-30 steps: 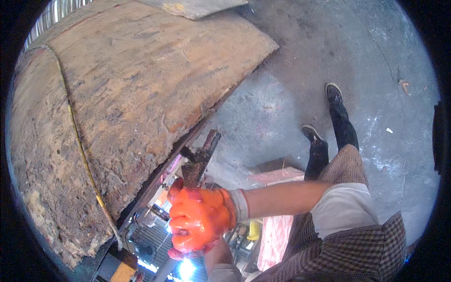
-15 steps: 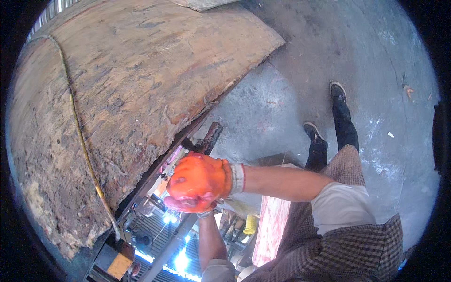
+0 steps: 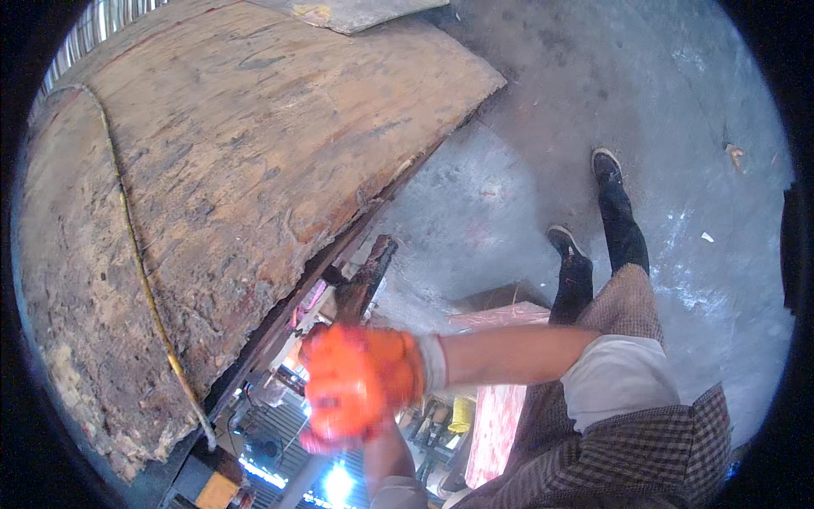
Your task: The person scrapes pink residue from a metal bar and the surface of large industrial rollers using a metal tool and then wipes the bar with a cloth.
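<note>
My right hand point(image 3: 356, 382), in an orange rubber-coated glove with a pale cuff, is closed in a fist just off the board's lower edge. What it grips, if anything, is hidden and smeared by motion. Beneath it, my left forearm point(image 3: 390, 454) comes up from the bottom; the left hand is mostly covered by the right, so its fingers do not show. Beside them lies a big, worn brown wooden board point(image 3: 254, 153) with a ragged edge. A dark bar-shaped piece point(image 3: 370, 267) sticks out just past the gloves.
A yellowish cord point(image 3: 140, 254) runs across the board, and another sheet point(image 3: 356, 15) overlaps its far end. Below are an orange-yellow block point(image 3: 218, 490), a yellow item point(image 3: 461, 414) and a pink-streaked slab point(image 3: 494, 428). Grey concrete floor point(image 3: 678, 170) spreads to the right, under my feet.
My gloved hands have moved down together, away from the board's edge, and now look blurred. More of the dark bar-shaped piece shows. My feet have hardly moved.
</note>
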Available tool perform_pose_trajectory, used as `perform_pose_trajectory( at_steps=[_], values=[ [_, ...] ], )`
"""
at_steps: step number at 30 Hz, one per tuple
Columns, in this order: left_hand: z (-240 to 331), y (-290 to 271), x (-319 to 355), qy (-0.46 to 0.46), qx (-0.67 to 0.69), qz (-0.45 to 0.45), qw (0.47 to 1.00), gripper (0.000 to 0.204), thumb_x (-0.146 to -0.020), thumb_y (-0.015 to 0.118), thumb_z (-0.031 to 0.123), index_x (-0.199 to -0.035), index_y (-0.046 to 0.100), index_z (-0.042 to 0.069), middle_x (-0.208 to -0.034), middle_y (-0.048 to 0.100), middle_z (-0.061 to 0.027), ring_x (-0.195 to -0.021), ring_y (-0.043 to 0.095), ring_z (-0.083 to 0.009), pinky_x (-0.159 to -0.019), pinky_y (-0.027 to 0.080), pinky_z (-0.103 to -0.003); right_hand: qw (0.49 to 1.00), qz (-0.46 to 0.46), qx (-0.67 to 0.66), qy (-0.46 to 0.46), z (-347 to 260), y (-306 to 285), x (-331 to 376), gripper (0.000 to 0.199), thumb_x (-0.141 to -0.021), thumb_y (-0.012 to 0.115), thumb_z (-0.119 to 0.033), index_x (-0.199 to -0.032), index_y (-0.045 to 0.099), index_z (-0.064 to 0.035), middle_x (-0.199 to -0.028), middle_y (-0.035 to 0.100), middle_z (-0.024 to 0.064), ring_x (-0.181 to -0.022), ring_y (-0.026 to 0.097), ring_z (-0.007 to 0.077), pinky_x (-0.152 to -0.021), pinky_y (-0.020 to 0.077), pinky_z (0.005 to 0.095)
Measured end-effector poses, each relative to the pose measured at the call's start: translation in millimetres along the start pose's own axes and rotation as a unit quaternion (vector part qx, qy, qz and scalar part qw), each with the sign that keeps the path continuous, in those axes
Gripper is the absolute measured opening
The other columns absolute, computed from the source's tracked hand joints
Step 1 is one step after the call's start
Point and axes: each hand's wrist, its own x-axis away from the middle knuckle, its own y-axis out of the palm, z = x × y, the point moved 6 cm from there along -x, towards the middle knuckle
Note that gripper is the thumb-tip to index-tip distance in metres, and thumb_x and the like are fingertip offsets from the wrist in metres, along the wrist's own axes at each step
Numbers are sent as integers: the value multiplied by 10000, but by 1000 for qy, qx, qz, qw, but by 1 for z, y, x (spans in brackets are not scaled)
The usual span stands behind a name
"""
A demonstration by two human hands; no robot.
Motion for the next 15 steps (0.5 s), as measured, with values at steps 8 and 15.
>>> perform_pose_trajectory(
  at_steps=[8, 15],
  values=[
    [7, 1, -6, 1, 5, -4, 1000, 516, -978, 611, 392, -1352, 518, 49, -1145, 597, -65, -1011, 601, -183, -880, 501, -346, 995, -39, 10, 91, 0, 35, 18, 280, -784, 686, -349, -983, 588, -179, -883, 609, 49, -888, 615, 331, -786, 555, 582],
    [24, 14, -18, -44, 75, -29, 996, 523, -980, 607, 384, -1371, 510, 51, -1162, 592, -62, -1035, 597, -183, -896, 497, -345, 974, -185, 15, 134, 65, 15, 40, 173, -854, 679, -336, -750, 605, -219, -797, 681, 0, -699, 668, 294, -572, 497, 462]
  ],
)
